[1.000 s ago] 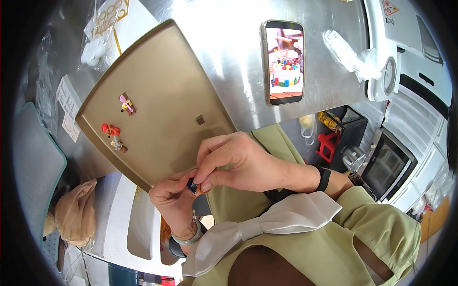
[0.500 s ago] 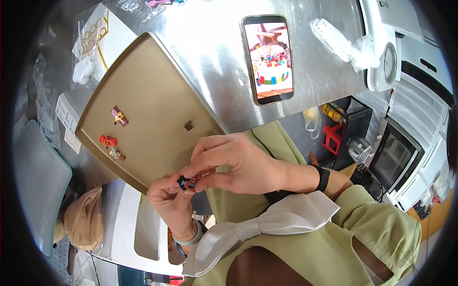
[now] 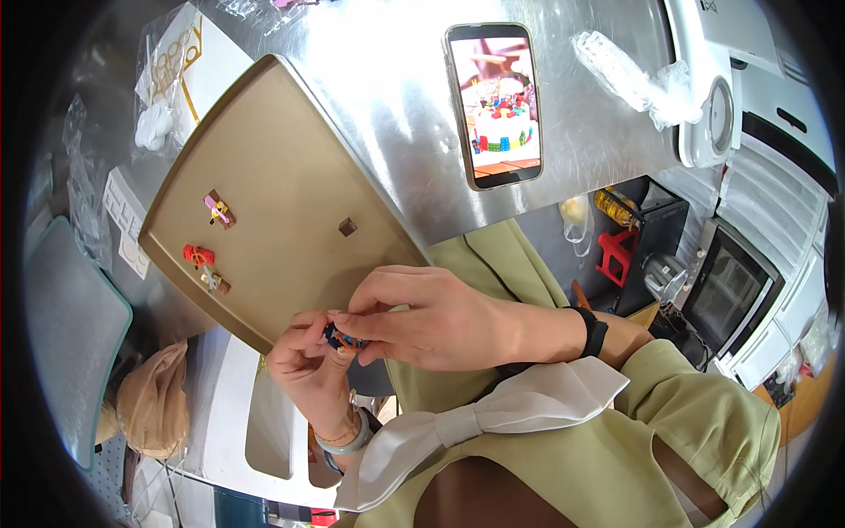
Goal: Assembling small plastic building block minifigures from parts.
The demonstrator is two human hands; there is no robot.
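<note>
Between my two hands is a small dark blue toy figure [image 3: 338,336] with a bit of orange, partly covered by fingers. My left hand [image 3: 304,356] pinches it from the left, while the fingertips of my right hand [image 3: 431,321] close on it from the right. Both hands are just off the near edge of a tan tray [image 3: 273,167]. On that tray lie a pink and yellow toy figure [image 3: 218,209], a red toy piece [image 3: 199,256], a grey and tan toy figure [image 3: 213,280] and a small brown block [image 3: 348,227].
A phone [image 3: 495,106] showing a decorated cake lies on the steel table [image 3: 396,97]. Clear plastic wrapping [image 3: 634,79] sits to its right, beside a white appliance [image 3: 717,114]. At far left are a bagged cake topper [image 3: 180,70] and a brown bag [image 3: 151,400].
My right hand has shifted slightly down, and its fingertips have moved over the toy figure. My left hand stays nearly in place, still pinching it.
</note>
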